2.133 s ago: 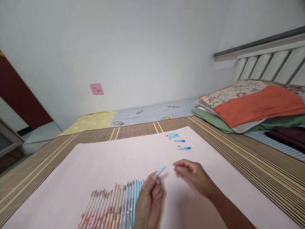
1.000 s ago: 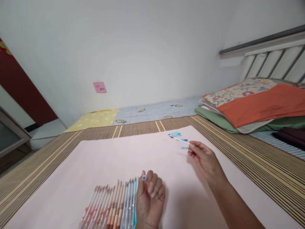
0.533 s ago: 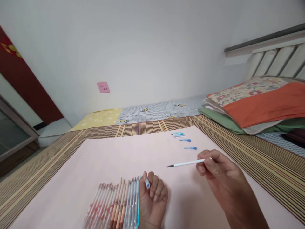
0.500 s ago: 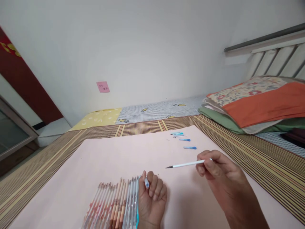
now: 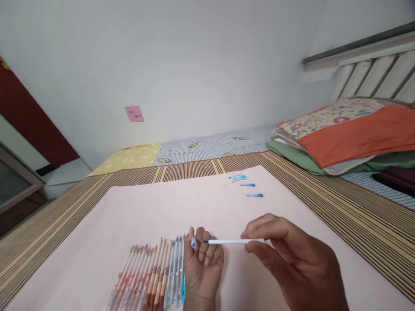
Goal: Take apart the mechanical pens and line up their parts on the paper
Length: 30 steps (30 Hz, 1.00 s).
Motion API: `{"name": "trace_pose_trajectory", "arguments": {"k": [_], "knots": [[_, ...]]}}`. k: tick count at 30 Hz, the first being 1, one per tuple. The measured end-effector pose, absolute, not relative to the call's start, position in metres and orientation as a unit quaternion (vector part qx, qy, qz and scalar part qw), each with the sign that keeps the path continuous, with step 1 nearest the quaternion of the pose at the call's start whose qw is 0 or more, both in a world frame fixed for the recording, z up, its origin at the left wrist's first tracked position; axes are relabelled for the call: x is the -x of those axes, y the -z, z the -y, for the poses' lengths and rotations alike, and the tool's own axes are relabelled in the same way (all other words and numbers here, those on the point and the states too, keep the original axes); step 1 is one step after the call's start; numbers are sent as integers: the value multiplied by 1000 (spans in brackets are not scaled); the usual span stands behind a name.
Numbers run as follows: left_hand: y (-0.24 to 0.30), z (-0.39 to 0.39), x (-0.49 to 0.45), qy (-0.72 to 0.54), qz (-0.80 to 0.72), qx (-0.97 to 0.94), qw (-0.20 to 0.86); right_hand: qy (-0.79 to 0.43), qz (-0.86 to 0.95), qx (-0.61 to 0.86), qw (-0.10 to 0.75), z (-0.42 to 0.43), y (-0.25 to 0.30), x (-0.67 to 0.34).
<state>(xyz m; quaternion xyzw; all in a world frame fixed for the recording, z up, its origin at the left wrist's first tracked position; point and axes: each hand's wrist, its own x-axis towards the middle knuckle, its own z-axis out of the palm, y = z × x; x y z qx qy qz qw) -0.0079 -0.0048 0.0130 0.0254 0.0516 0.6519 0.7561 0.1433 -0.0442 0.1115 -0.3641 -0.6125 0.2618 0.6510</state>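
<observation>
Between the thumb and fingers of my right hand [image 5: 292,255] is a white pen refill [image 5: 228,242], level, its dark tip pointing left. That tip is close to the open end of a pale blue pen barrel [image 5: 193,242], which my left hand [image 5: 204,263] grips with curled fingers; most of the barrel is hidden in the hand. I cannot tell whether the tip touches the hand. Left of my left hand, several pens lie side by side: reddish clear pens [image 5: 134,274], peach pens [image 5: 159,272] and grey-blue clear pens [image 5: 175,268].
Pink paper [image 5: 136,211] lies on a striped mat [image 5: 194,169]. Towards its far right are blue pen parts [image 5: 254,195] and teal pieces [image 5: 240,177]. Folded bedding [image 5: 353,134] is piled at the right, below a radiator [image 5: 379,75]. A pink note [image 5: 134,114] sticks to the wall.
My right hand has moved left and down, bringing the refill's tip up to the barrel in my left hand. The view has shifted slightly.
</observation>
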Motion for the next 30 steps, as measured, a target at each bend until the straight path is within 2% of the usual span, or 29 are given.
{"name": "trace_pose_trajectory", "arguments": {"k": [8,16,30], "knots": [[-12,0,4,-669,-114,-14,734,-229,623,400,632,43,-104,-139],[-14,-1,3,-680,-111,16,724,-199,633,441,604,35,-94,-143],[-19,1,-3,-679,-131,-39,722,-177,649,455,583,33,-92,-140]]}}
